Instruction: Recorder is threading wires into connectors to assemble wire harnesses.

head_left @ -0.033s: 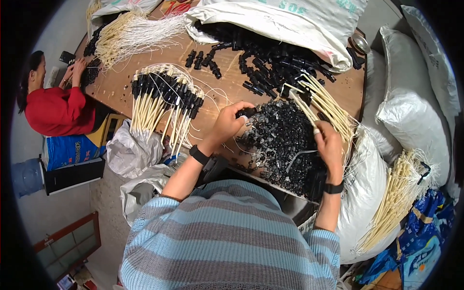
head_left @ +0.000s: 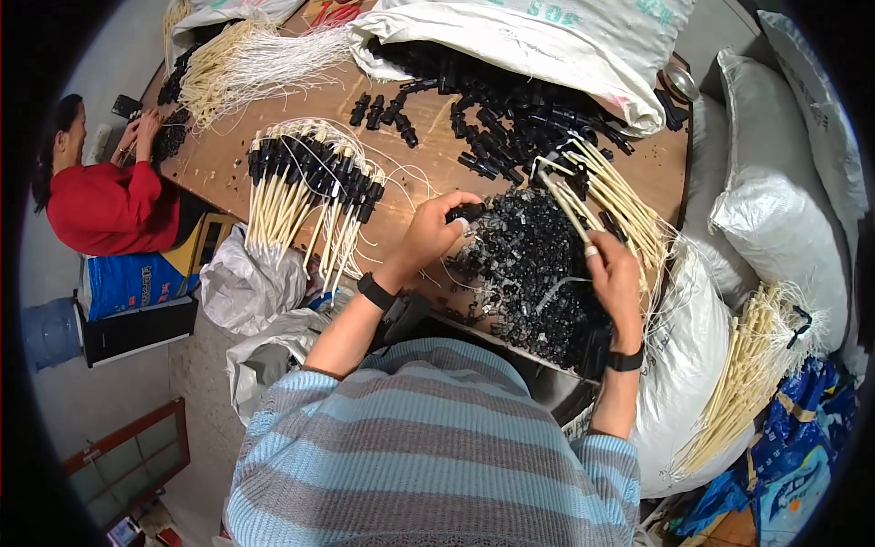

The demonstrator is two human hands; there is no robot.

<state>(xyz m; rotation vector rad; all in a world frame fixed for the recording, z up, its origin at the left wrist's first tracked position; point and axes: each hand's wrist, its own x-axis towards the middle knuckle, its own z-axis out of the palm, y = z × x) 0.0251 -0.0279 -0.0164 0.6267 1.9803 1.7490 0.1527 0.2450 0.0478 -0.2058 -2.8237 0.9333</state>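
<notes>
My left hand (head_left: pixel 433 230) is closed around a black plastic fitting (head_left: pixel 467 212), at the left edge of a heap of small black and clear plastic pieces (head_left: pixel 529 264). Over the heap's right side, my right hand (head_left: pixel 613 271) grips a cream-coloured sleeved wire (head_left: pixel 567 208) between thumb and fingers. The wire slants up and left from the hand, and its far end bends. Beside that hand lies a bundle of similar cream sleeved wires (head_left: pixel 622 205). Beyond the heap, loose black fittings (head_left: pixel 497 137) spill from an open white woven sack (head_left: pixel 519 46).
Finished-looking wires with black fittings (head_left: pixel 305 178) lie fanned out left of my hands. White wires (head_left: pixel 283 62) are piled at the far left, near a co-worker in red (head_left: pixel 114 205). Full white sacks (head_left: pixel 775 173) and another wire bundle (head_left: pixel 743 383) crowd the right side.
My right hand has shifted slightly left with the sleeved wire, whose upper end has moved a little left as well. My left hand stays in place with the black fitting.
</notes>
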